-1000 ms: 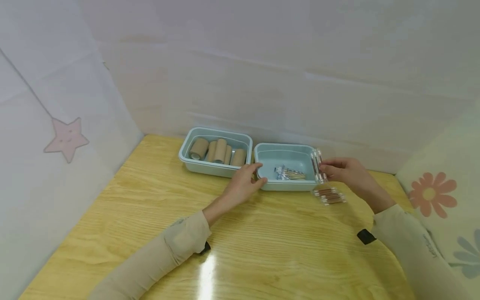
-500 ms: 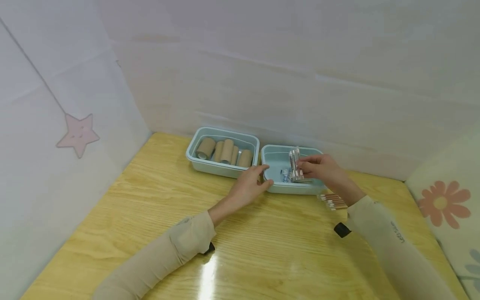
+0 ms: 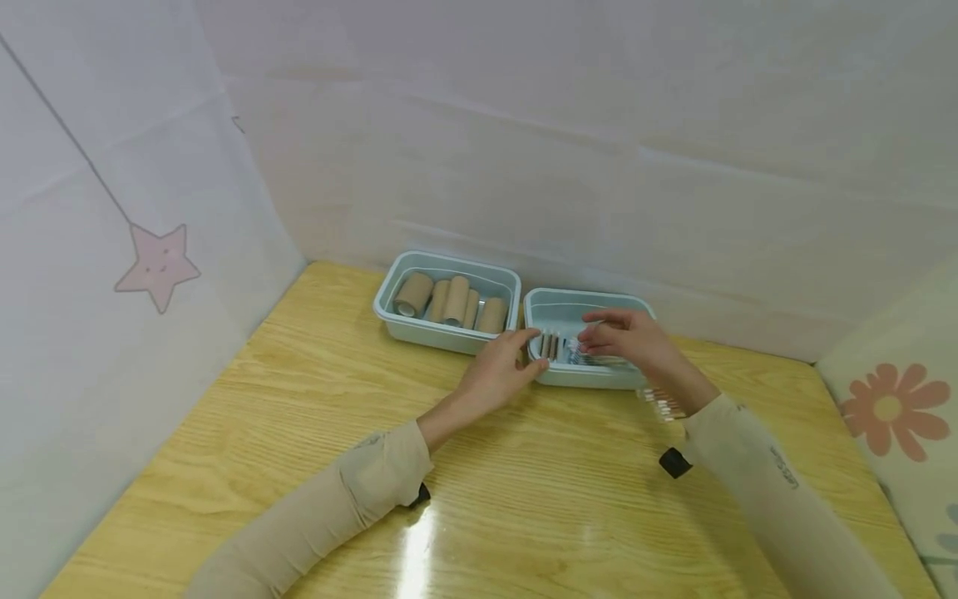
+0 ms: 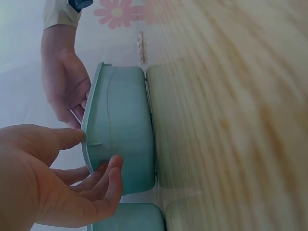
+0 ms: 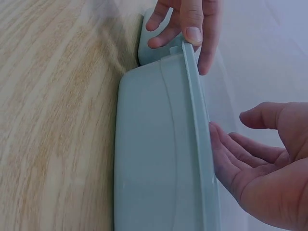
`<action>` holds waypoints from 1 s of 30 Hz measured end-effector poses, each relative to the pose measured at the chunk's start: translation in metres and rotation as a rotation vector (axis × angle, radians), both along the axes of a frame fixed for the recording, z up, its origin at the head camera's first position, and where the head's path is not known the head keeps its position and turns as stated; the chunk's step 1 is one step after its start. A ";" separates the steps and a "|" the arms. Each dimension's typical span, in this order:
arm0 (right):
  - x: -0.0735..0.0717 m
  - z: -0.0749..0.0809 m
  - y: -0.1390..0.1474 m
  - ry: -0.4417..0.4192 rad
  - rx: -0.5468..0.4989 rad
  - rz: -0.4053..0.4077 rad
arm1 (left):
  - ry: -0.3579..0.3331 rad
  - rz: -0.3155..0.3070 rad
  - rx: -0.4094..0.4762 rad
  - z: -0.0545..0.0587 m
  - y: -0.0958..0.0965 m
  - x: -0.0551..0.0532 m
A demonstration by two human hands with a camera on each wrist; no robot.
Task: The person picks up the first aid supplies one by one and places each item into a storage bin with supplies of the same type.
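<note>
My left hand (image 3: 494, 366) grips the near left corner of the right-hand light blue plastic bin (image 3: 591, 381), thumb on the front rim and fingers at the left side. In the left wrist view the left hand (image 4: 57, 178) has its fingertips along the outer wall of the bin (image 4: 125, 130). Over the inside of that bin hovers my right hand (image 3: 636, 345), fingers loosely spread and holding nothing visible. A small pack of brown-stick cotton swabs (image 3: 550, 346) lies at the bin's left end. Beside it, partly under the right hand, are blue-and-white printed packets (image 3: 575, 351).
A second light blue bin (image 3: 419, 333) stands just left, containing several brown cardboard-coloured rolls (image 3: 456, 301). Another pack of swabs (image 3: 659, 405) lies on the wooden table (image 3: 524, 499), partly behind the right wrist. A pale fabric wall (image 3: 464, 166) rises behind the bins.
My right hand has carried the cotton swab pack leftward from beyond the bin's right end and let it go inside. The left hand has kept its grip on the corner.
</note>
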State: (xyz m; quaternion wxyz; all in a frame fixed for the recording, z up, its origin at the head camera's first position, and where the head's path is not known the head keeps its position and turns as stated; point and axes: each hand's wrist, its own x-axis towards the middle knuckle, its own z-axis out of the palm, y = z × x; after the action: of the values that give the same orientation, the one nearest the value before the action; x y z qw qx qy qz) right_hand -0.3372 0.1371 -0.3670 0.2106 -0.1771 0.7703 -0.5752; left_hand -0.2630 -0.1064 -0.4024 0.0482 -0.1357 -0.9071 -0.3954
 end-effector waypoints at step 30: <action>0.051 -0.015 0.081 0.735 0.273 -0.317 | -0.023 -0.020 0.058 -0.005 -0.007 -0.004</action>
State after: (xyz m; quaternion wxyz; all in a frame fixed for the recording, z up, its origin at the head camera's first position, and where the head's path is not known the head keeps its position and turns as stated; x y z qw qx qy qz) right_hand -0.2864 0.2181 -0.3818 -0.1475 -0.2203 0.8811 -0.3917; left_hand -0.2672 -0.1137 -0.4073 0.0377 -0.1388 -0.8943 -0.4237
